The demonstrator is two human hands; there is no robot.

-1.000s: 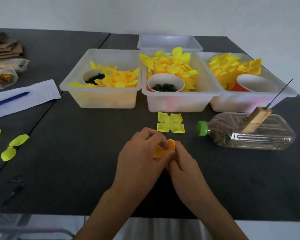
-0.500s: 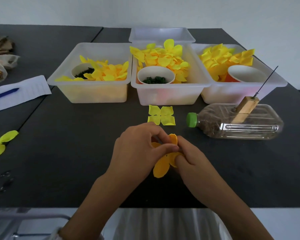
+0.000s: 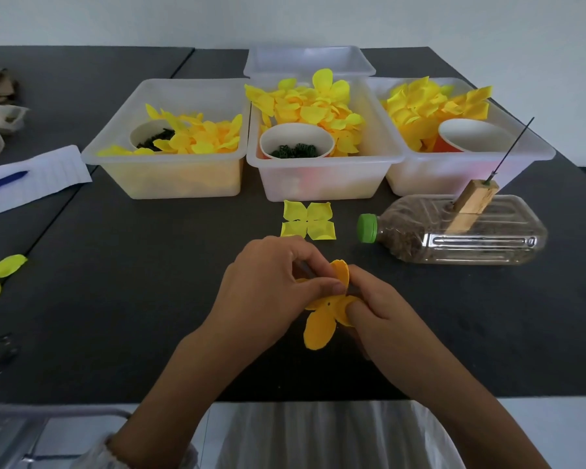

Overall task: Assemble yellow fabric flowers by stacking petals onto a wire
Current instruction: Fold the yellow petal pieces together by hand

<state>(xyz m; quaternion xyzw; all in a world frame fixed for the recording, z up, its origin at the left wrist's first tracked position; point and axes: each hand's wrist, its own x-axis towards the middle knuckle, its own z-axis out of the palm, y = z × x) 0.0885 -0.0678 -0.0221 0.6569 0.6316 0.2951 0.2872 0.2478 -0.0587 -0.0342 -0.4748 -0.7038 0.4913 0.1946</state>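
Bottle [image 3: 460,231] w/ wire [image 3: 511,147] right of hands; tubs [image 3: 322,170] behind.

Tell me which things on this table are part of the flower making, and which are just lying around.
Part of the job:
orange petal piece, held by left hand and right hand
yellow four-petal piece
three petal bins
wire in the wooden block on the bottle

Lying about:
paper and blue pen
loose petals at the left edge
empty tray
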